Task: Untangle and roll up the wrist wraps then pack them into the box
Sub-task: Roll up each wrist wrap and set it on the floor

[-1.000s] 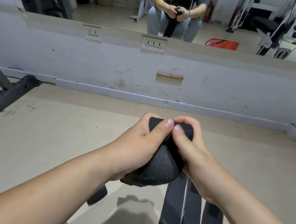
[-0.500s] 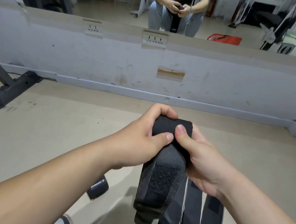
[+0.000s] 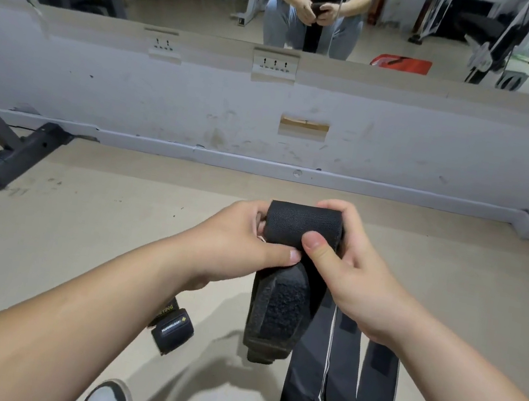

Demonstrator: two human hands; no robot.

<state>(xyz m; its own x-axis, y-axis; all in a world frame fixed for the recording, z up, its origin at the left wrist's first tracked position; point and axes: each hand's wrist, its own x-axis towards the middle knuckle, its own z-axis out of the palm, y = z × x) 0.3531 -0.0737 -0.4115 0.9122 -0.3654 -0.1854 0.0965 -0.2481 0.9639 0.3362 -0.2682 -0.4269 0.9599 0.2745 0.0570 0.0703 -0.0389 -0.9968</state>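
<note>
Above floor [image 3: 76, 240] | left hand [image 3: 239, 241], right hand [image 3: 355, 277] both grip wrist wrap [image 3: 301, 223] roll | loose end hangs

A black woven wrist wrap [image 3: 304, 225] is held off the floor [image 3: 79, 223], its upper part rolled into a tight cylinder lying crosswise, its fuzzy fastening tail [image 3: 277, 309] hanging loose below. Just behind dangle dark grey wraps [image 3: 307, 380], perhaps two or three. A rolled, labelled wrap [image 3: 173, 326] lies on the floor, left

Even, soft indoor light; sharp focus, faint shadows on the floor [image 3: 43, 234], wide-angle bending at edges.
</note>
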